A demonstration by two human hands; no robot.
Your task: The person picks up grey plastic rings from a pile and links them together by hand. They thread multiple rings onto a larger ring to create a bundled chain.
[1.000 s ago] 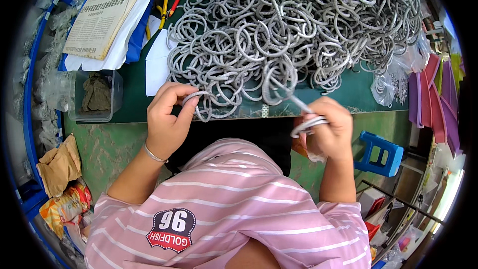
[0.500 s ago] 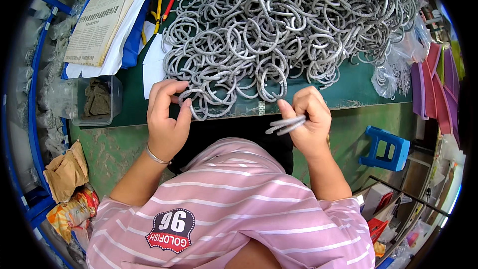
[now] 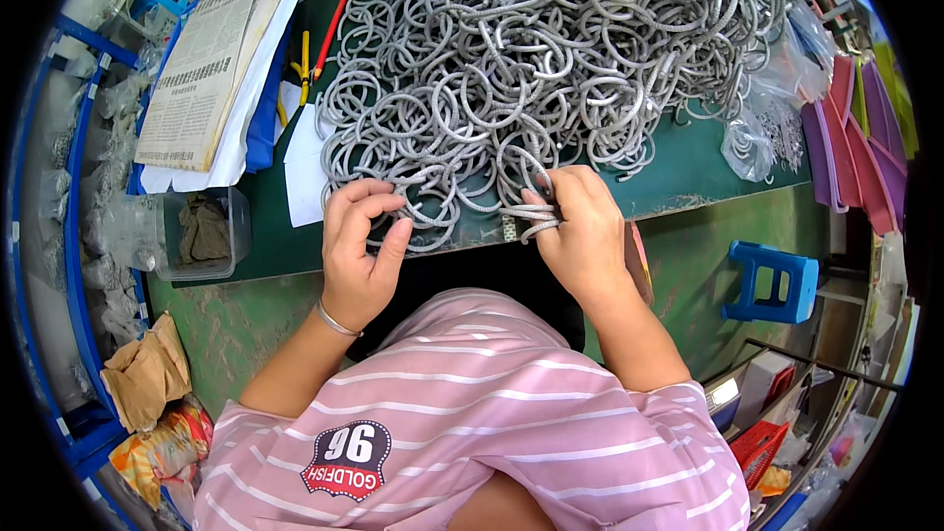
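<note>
Fingers [image 3: 379, 206] of left hand [image 3: 359, 256] pinching grey ring [image 3: 418, 187], right hand [image 3: 580, 231] gripping rings [image 3: 531, 224].

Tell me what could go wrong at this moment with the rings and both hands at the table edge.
1. The heap of grey rings is interlocked; the left hand pulling one out may drag neighbours off the green table edge.
2. The right hand pinches a few rings right at the edge; one could slip to the floor.
3. Loose white paper beside the heap may get snagged.
</note>
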